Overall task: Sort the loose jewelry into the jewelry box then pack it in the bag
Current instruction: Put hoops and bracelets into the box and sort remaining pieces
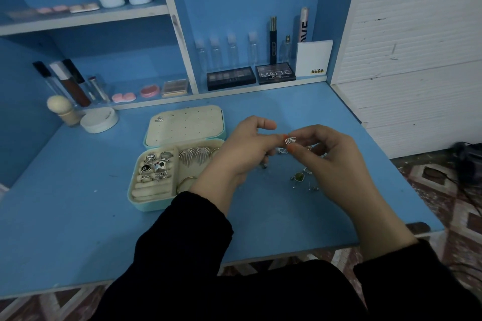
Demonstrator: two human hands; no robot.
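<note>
An open mint jewelry box [140,202] lies on the blue desk, its lid [182,125] flat behind it with one heart stud [158,119] pinned in. Several rings [156,167] sit in the roll slots, and two large silver heart earrings [195,155] lie in the right compartment beside a gold bangle [185,180]. My right hand [331,161] pinches a small sparkly heart stud earring [290,140] above the desk. My left hand [242,148] touches its back with thumb and fingers. Loose earrings, one with a green stone [299,177], lie under my right hand.
A round white jar [99,120] and a cream knobbed bottle [64,112] stand at the left of the desk. Makeup palettes [275,74], small vials and tubes line the back shelf. The desk's right edge drops to a patterned rug [448,206]. No bag is in view.
</note>
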